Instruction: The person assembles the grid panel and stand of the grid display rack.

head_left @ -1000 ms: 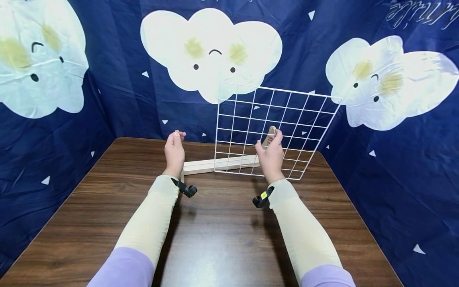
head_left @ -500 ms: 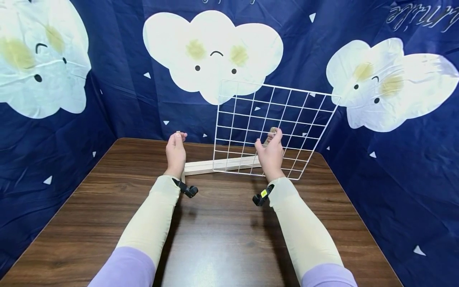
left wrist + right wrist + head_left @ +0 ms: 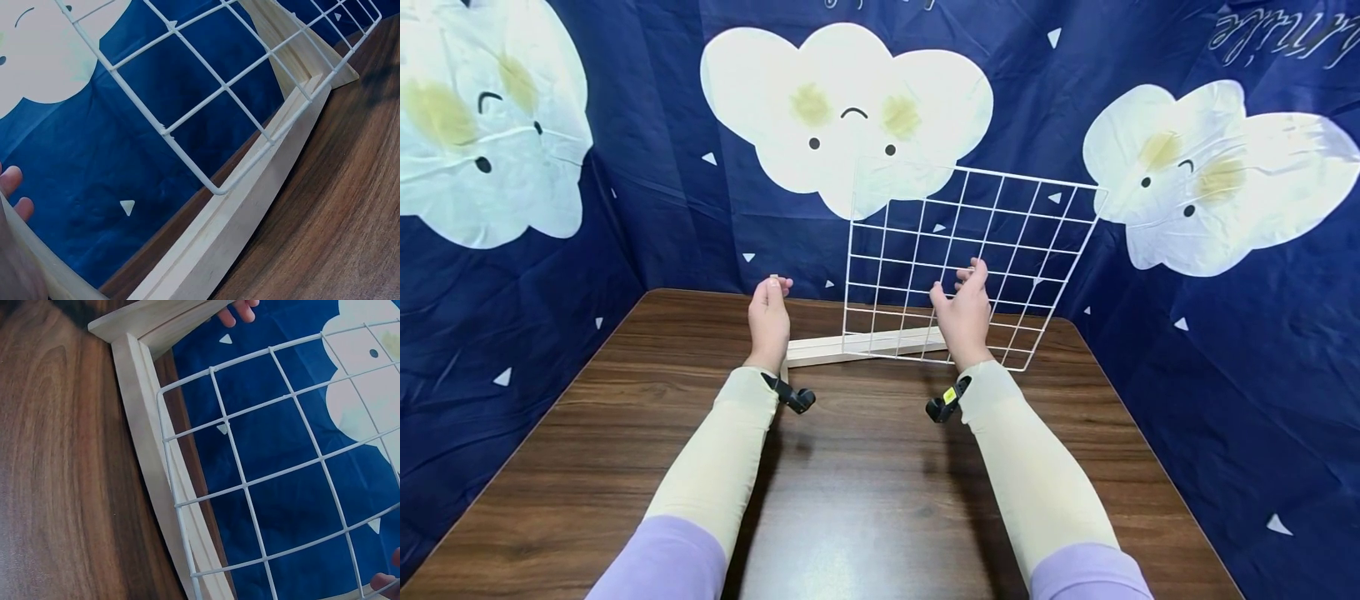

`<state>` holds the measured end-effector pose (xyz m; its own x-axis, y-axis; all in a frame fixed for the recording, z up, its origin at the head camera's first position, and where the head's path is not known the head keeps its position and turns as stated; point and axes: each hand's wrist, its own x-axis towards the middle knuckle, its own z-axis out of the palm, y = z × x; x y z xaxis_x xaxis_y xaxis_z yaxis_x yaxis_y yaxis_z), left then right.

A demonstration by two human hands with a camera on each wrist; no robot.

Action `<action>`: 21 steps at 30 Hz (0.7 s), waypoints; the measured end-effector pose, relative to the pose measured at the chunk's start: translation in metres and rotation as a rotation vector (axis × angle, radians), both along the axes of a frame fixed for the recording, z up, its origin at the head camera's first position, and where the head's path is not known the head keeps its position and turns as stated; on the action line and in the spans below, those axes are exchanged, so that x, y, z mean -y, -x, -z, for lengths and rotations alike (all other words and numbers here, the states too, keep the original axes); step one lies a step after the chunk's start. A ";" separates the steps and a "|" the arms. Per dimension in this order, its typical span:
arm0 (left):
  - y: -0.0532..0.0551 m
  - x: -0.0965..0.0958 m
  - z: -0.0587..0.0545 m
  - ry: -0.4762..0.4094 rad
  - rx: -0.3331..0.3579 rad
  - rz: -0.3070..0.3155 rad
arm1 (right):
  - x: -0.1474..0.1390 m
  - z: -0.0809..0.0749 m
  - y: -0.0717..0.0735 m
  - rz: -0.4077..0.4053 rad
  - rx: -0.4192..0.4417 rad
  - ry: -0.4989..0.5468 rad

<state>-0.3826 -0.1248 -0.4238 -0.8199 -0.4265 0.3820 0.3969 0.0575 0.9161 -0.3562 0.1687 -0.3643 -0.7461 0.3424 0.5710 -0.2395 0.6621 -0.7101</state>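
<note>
The left hand [image 3: 767, 322] grasps the upright left end board [image 3: 159, 328] of a pale wooden frame [image 3: 817, 351], its fingers wrapped round the wood. The right hand [image 3: 964, 323] grips a white rectangular wire grid [image 3: 245, 485]; whether it also touches the frame's right end board [image 3: 282, 30] cannot be told. The grid stands tilted about the right hand, part of it reaching left between the hands and part to the right of the fingers. Its lower left corner is well apart from the left hand, and in the left wrist view its lower edge crosses in front of the frame's long grooved bar. That bar spans from one hand to the other, near the far edge of the dark brown wood-grain table [image 3: 865, 475]. Beyond that edge hangs a navy cloth [image 3: 655, 212] printed with white clouds [image 3: 850, 92].
</note>
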 end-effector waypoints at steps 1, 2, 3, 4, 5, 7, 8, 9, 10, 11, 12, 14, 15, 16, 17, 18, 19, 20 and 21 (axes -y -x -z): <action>0.000 0.000 0.000 -0.002 -0.001 0.001 | 0.001 -0.001 0.000 0.000 0.003 0.003; 0.000 0.000 0.001 -0.004 -0.002 0.001 | 0.001 -0.003 0.000 0.002 0.003 0.005; 0.000 0.000 0.001 -0.005 -0.002 -0.001 | 0.002 -0.004 0.000 0.002 0.004 0.007; 0.001 0.000 0.001 -0.006 -0.003 -0.001 | 0.002 -0.006 -0.001 0.002 0.003 0.008; 0.001 0.000 0.001 -0.008 -0.004 -0.001 | 0.003 -0.007 -0.001 0.004 0.003 0.005; 0.001 -0.001 0.001 -0.013 -0.007 0.000 | 0.004 -0.010 -0.001 0.006 0.001 0.001; 0.001 -0.001 0.001 -0.015 -0.008 0.001 | 0.005 -0.012 -0.001 0.006 0.000 -0.003; 0.001 -0.001 0.001 -0.017 -0.010 0.001 | 0.005 -0.013 -0.001 0.007 -0.004 -0.005; 0.001 -0.001 0.001 -0.020 -0.014 0.003 | 0.006 -0.015 -0.001 0.008 -0.006 -0.009; 0.001 -0.001 0.001 -0.022 -0.017 0.005 | 0.006 -0.017 0.000 0.010 -0.007 -0.015; 0.001 -0.001 0.000 -0.023 -0.019 0.005 | 0.007 -0.018 0.000 0.008 -0.011 -0.017; 0.001 -0.001 0.000 -0.025 -0.023 0.007 | 0.008 -0.022 0.001 0.005 -0.017 -0.020; 0.001 -0.001 0.000 -0.025 -0.023 0.007 | 0.008 -0.024 0.001 0.002 -0.022 -0.020; 0.000 -0.001 0.000 -0.025 -0.022 0.008 | 0.009 -0.025 0.002 0.000 -0.021 -0.023; 0.001 -0.001 0.000 -0.026 -0.021 0.007 | 0.009 -0.027 0.002 -0.004 -0.025 -0.022; 0.001 -0.001 0.000 -0.026 -0.019 0.006 | 0.009 -0.029 0.002 -0.009 -0.027 -0.023; 0.001 -0.001 0.000 -0.027 -0.017 0.007 | 0.010 -0.031 0.002 -0.012 -0.028 -0.024; 0.001 -0.001 0.000 -0.027 -0.017 0.008 | 0.010 -0.032 0.003 -0.015 -0.026 -0.027; 0.001 -0.001 0.000 -0.027 -0.016 0.008 | 0.011 -0.034 0.003 -0.015 -0.024 -0.029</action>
